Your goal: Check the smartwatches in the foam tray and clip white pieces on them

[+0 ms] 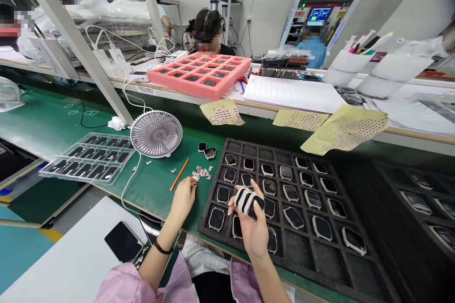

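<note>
My right hand (256, 234) is wrapped round several watch cases (250, 202) stacked side by side, with dark faces and pale frames. It is over a black foam tray (296, 246), whose compartments hold many similar square watch cases (216, 218). My left hand (184, 198) rests low over the green bench with its fingertips pinched together, at the edge of a scatter of small pale pieces (202, 173). Whatever is between those fingertips is too small to make out. Beside that hand lies an orange stick (179, 174). Two more watch cases (209, 153) sit behind the small pieces.
A white fan (156, 134) stands left of centre, its cable running down the bench. Left of it are clear plastic trays (92, 158) of dark parts. A shelf carries a pink foam tray (199, 73) and papers (293, 94). A phone (123, 242) lies lower left. People sit beyond.
</note>
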Demonstrator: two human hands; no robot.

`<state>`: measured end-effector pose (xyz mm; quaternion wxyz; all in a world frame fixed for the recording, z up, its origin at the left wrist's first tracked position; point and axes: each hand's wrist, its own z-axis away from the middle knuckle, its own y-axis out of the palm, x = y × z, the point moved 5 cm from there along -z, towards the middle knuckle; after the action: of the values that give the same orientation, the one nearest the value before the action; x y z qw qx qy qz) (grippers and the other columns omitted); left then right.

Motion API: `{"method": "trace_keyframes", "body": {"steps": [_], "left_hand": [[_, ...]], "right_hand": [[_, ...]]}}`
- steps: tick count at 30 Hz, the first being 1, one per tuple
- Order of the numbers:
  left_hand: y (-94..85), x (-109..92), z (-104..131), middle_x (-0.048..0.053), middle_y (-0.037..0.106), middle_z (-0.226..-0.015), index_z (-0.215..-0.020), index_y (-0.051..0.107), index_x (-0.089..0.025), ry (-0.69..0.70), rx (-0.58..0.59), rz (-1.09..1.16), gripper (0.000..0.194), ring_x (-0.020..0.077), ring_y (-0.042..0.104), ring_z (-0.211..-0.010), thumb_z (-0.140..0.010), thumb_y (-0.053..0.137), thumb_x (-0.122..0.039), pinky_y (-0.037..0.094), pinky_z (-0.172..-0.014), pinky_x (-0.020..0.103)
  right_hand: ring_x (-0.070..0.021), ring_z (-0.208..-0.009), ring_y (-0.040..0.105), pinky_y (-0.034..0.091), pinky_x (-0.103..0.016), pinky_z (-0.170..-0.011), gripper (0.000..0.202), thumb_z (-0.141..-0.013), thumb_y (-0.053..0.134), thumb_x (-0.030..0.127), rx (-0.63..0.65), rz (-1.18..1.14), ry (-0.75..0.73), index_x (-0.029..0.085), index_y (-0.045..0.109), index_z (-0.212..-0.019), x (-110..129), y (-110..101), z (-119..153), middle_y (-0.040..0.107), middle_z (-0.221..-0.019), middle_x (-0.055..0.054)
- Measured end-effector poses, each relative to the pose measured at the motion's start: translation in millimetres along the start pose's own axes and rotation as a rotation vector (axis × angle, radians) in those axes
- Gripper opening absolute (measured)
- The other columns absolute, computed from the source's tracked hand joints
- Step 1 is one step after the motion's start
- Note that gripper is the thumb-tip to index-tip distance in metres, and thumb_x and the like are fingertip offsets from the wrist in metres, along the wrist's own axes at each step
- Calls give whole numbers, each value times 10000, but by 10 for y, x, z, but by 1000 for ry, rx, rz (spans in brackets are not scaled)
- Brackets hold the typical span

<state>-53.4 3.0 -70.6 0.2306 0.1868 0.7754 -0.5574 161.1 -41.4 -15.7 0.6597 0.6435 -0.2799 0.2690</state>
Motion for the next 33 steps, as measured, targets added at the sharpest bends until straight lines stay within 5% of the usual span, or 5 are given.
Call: {"method": "trace_keyframes", "body": {"steps": [6, 12, 21, 25, 33], "left_hand": [[-48, 24, -20, 102, 599, -916, -826, 535, -188, -47, -7, 8, 35, 277, 607, -919, -812, 507, -171, 482, -854, 455], [-90, -25, -75, 21, 600, -659, -681, 538, -189, -101, 79, 100, 94, 184, 593, -571, -769, 565, -207, 511, -616, 329], [-292, -883, 32, 58, 708, -860, -886, 733, -197, 69, -47, 463, 205, 187, 644, -782, -861, 547, -279, 520, -714, 291], [-277, -674, -30, 62, 691, -882, -871, 719, -187, -2, -64, 360, 201, 177, 630, -727, -853, 532, -256, 516, -685, 295], [-170, -222, 67, 72, 641, -931, -858, 683, -197, -34, 139, 173, 129, 238, 618, -889, -767, 619, -263, 498, -829, 374]], "right_hand": [[-205, -735, 614, 498, -409, -640, 442, -899, 483, 356, 11, -20, 0, 318, 430, -1336, -14, 9, 11, 602, -1084, -67], [-208, -732, 617, 503, -419, -652, 425, -894, 503, 358, -3, -21, -8, 297, 444, -1310, 8, 30, 23, 606, -1086, -73], [-205, -748, 631, 497, -386, -628, 391, -885, 515, 378, -53, 46, -32, 283, 465, -1261, -42, 44, 7, 607, -1095, -73], [-180, -727, 628, 483, -360, -639, 349, -899, 505, 353, -99, 45, -56, 280, 478, -1239, 11, -51, -18, 614, -1077, -53], [-175, -732, 624, 475, -350, -643, 314, -913, 485, 347, -107, 66, -62, 271, 489, -1217, 17, -98, -8, 622, -1060, -48]]}}
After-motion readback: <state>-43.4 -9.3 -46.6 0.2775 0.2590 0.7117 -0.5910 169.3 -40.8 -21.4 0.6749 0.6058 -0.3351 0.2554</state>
